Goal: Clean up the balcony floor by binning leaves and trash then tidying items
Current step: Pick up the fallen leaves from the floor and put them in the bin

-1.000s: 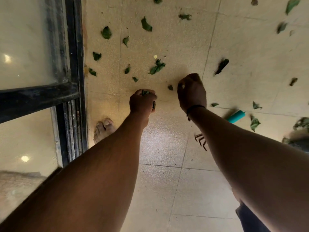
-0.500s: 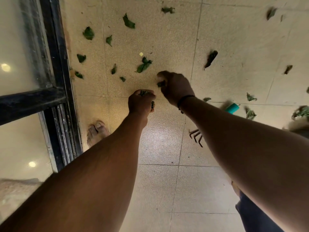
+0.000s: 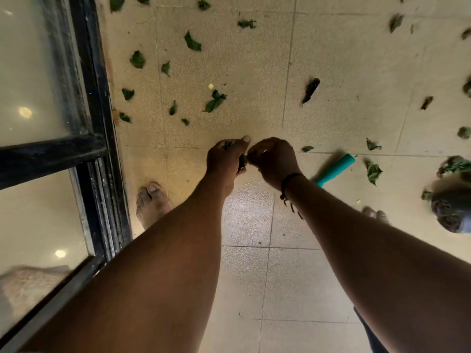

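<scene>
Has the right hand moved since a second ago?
Yes. The right hand has shifted left, away from the teal handle on the floor, and now meets the left hand, which holds leaves.

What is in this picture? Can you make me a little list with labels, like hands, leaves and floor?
left hand: curled round a bunch of picked-up leaves
right hand: pinching a leaf piece against the left hand
floor: beige tiles, many green leaves scattered
biggest loose leaf: ahead of the hands
teal-handled rake: on the floor, partly under the right arm
door frame: black, on the left
bin: not in view
</scene>
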